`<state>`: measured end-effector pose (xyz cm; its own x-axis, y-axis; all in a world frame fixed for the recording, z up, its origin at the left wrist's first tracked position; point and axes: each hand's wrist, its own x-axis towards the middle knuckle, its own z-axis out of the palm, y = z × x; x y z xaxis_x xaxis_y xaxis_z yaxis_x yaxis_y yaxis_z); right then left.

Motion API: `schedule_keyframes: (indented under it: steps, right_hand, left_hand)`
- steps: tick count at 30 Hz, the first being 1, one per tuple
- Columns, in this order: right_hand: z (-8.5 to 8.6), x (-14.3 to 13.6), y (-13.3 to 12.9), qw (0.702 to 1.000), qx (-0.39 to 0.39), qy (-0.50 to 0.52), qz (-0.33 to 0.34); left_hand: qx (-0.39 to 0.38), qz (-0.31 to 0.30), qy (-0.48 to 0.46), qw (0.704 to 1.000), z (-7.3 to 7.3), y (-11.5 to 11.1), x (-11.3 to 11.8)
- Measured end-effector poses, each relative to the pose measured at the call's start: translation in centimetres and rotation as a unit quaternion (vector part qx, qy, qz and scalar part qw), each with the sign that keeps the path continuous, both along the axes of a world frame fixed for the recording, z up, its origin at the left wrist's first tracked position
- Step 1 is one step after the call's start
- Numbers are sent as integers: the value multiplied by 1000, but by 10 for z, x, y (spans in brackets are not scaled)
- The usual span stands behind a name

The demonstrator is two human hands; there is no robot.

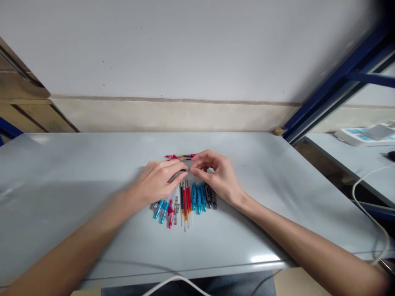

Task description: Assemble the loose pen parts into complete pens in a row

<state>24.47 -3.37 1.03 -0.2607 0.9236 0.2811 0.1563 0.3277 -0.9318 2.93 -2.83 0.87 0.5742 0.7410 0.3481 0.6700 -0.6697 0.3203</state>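
Observation:
My left hand (162, 179) and my right hand (217, 172) meet fingertip to fingertip over the middle of the table. Both pinch at a small dark, thin piece (184, 170), mostly hidden by the fingers. Below them lie red and black ink refills (185, 199), with blue pen barrels (198, 197) and dark grey barrels (210, 197) to their right. Clear pen parts with blue and red ends (163, 211) lie to the left, partly under my left hand. Behind the hands are red-tipped pens (175, 156), partly covered by my right fingers.
The light grey table (77, 164) stands against a wall. A blue metal frame (327, 82) rises at the right, beyond it a second table with a white device (364, 135). White cables (370, 218) hang at the right and along the front edge.

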Motion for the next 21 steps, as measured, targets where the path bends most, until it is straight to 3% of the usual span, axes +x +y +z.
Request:
schedule_keyframes:
  steps: [5, 8, 11, 15, 18, 21]
  right_hand:
    - [9, -2, -3, 997, 27, -68, -12]
    - [15, 13, -5, 992, 63, -106, -8]
    - [12, 38, -16, 984, 63, -160, 49]
    - [-1, 66, -40, 970, -3, -216, 114]
    - [-5, 72, -48, 971, -2, -215, 101]
    - [2, 68, -41, 977, 7, -199, 75]
  left_hand:
    - [52, -14, 45, 997, -3, -2, 4]
    - [58, -4, 52, 997, -5, -3, 4]
    - [57, 0, 46, 997, -5, -4, 3]
    - [56, -6, 48, 997, -6, -4, 4]
    - [51, -7, 55, 997, -8, -4, 6]
    - [45, -8, 47, 998, -8, -2, 6]
